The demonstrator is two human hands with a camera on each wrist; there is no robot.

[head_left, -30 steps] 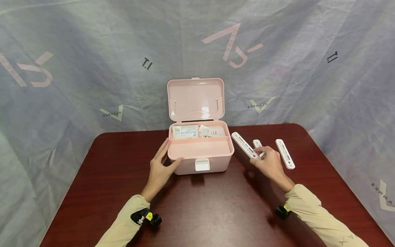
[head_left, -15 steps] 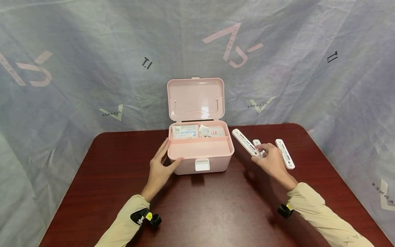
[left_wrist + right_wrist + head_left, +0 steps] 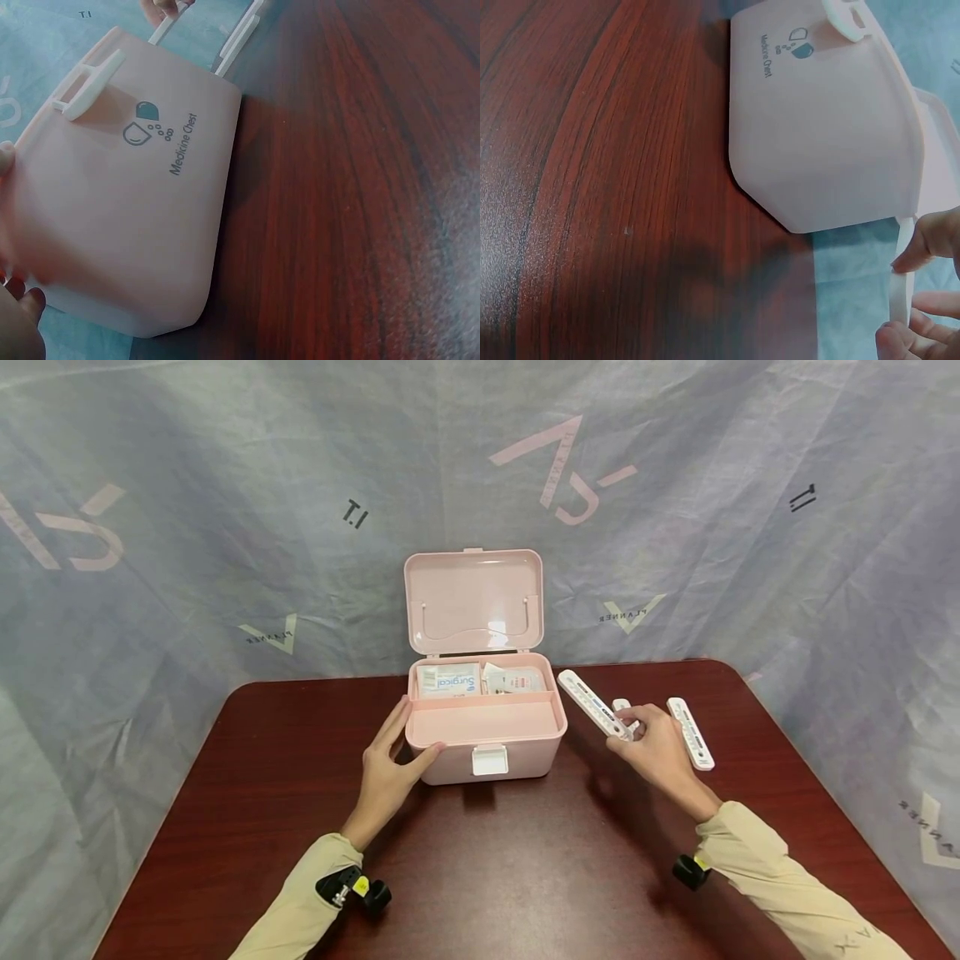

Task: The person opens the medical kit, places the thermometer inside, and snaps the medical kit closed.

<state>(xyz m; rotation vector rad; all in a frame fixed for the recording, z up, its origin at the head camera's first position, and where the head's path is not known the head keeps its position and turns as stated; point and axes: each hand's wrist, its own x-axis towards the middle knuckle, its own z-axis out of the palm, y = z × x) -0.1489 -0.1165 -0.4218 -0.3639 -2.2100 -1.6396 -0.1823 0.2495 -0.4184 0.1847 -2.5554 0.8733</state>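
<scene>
A pink medicine chest (image 3: 491, 762) stands on the table with its lid (image 3: 475, 602) raised. A packet marked Surgical (image 3: 450, 680) and a clear-and-white packet (image 3: 517, 680) lie in its rear compartments. My left hand (image 3: 386, 781) rests on the chest's left front corner, thumb on the front and straight fingers along the side. My right hand (image 3: 656, 756) pinches the near end of a white thermometer (image 3: 592, 702), held above the table beside the chest. Under it a second thermometer (image 3: 621, 705) is mostly hidden. A third thermometer (image 3: 692, 735) lies farther right.
The dark red wooden table (image 3: 480, 877) extends in front of and on both sides of the chest. Behind it hangs a grey printed cloth (image 3: 300, 485), close to the raised lid and the table's back edge.
My right hand has lifted the thermometer slightly, and its far end has swung up and then moved a little left toward the chest. My left hand stays on the chest.
</scene>
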